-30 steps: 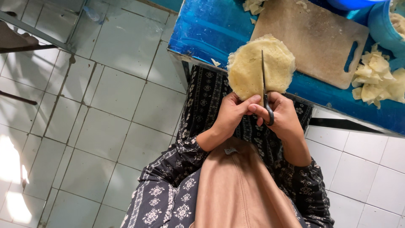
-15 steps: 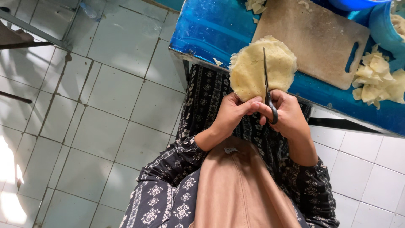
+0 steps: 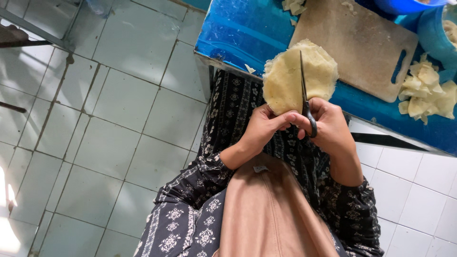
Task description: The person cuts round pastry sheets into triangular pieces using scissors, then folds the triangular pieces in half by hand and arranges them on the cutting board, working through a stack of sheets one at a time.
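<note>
1. The left hand (image 3: 264, 127) is closed on the near edge of a round, pale yellow stack of thin dough sheets (image 3: 290, 76), fingers curled round the rim and thumb pressed on top.
2. The right hand (image 3: 328, 126) is closed round the handles of one pair of dark scissors (image 3: 304, 95), fingers through the loops. The blades point away from the body and lie straight across the middle of the stack; how far apart they stand cannot be told, as they show as one thin line.
3. Count: two hands, one pair of scissors, one round stack. The stack sits just beyond both hands, touching the left fingers, held up above the near edge of the blue table (image 3: 238, 33).
4. Both forearms wear dark sleeves (image 3: 200, 176) with a pale floral print; a plain tan cloth (image 3: 266, 214) lies between them on the lap.
5. On the table behind the stack lies one wooden cutting board (image 3: 362, 47) with a slot handle at its right side.
6. Right of the board lies one heap of cut dough pieces (image 3: 426, 93), pale yellow and roughly square; a few more scraps (image 3: 294, 5) lie at the board's far left corner.
7. Two blue tubs show at the top right: one blue bowl (image 3: 404, 5) and one blue tub (image 3: 435, 33) beside it, both cut off by the frame.
8. Pale floor tiles (image 3: 109, 109) fill the left side. No labels or packages are legible.
</note>
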### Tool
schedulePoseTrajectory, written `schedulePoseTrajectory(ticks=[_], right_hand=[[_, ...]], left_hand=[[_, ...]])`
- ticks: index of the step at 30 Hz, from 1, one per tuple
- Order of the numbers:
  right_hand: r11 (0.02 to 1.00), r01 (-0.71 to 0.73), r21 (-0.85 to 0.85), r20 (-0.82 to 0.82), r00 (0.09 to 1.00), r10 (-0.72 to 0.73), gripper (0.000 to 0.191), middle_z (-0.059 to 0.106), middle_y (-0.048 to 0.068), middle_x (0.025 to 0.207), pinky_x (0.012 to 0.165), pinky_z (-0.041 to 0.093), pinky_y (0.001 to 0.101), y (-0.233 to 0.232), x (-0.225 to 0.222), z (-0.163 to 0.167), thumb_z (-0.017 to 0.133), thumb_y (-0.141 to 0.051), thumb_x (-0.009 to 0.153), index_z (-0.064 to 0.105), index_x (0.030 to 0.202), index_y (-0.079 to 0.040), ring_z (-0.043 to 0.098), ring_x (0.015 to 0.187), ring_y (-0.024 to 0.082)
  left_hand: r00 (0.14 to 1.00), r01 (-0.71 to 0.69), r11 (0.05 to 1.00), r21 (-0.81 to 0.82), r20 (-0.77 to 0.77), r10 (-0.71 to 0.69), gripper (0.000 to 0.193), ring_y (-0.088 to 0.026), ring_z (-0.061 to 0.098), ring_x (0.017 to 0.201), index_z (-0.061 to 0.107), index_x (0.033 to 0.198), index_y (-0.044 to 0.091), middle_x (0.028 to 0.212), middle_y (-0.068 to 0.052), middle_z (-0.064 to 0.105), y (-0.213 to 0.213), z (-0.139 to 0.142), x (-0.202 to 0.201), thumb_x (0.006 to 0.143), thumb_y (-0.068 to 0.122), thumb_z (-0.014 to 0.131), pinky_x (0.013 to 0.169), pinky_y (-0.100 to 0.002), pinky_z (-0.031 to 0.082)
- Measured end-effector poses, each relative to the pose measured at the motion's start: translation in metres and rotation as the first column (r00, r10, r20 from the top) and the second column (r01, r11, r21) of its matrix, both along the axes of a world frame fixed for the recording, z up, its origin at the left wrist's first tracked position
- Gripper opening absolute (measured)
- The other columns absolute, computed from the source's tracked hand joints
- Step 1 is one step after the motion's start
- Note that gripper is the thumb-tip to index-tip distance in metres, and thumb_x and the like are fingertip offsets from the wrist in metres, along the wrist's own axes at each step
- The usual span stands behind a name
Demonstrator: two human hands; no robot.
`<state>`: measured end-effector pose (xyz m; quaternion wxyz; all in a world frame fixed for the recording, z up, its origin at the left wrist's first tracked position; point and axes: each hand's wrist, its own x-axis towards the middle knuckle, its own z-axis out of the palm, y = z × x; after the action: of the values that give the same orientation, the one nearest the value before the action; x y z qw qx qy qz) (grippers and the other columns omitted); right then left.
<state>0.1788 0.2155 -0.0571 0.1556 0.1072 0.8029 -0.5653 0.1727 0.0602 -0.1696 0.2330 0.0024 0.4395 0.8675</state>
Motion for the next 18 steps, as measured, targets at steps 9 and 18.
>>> schedulePoseTrajectory(ticks=[9, 18], right_hand=[[0.999, -0.002, 0.036, 0.049, 0.999, 0.000, 0.028, 0.065, 0.002, 0.061, 0.035, 0.030, 0.0206, -0.011, -0.016, 0.015, 0.081, -0.028, 0.086, 0.070, 0.091, -0.003, 0.049, 0.043, 0.003], [0.998, -0.021, -0.065, -0.042, 0.999, 0.018, 0.028, 0.068, 0.000, 0.072, 0.043, 0.039, 0.0197, -0.012, -0.016, 0.004, 0.083, -0.024, 0.087, 0.067, 0.090, 0.000, 0.059, 0.054, 0.004]], left_hand=[[1.000, -0.005, 1.000, 0.027, 0.003, 0.005, 0.026, -0.004, 0.061, 0.077, 0.073, 0.108, 0.004, 0.092, 0.002, 0.072, -0.007, 0.001, -0.002, 0.095, 0.026, 0.077, 0.070, -0.022, 0.052], [1.000, -0.006, 1.000, 0.012, 0.009, 0.006, 0.028, -0.005, 0.061, 0.077, 0.071, 0.111, 0.003, 0.093, 0.000, 0.071, -0.010, 0.001, -0.002, 0.095, 0.025, 0.077, 0.069, -0.022, 0.051]])
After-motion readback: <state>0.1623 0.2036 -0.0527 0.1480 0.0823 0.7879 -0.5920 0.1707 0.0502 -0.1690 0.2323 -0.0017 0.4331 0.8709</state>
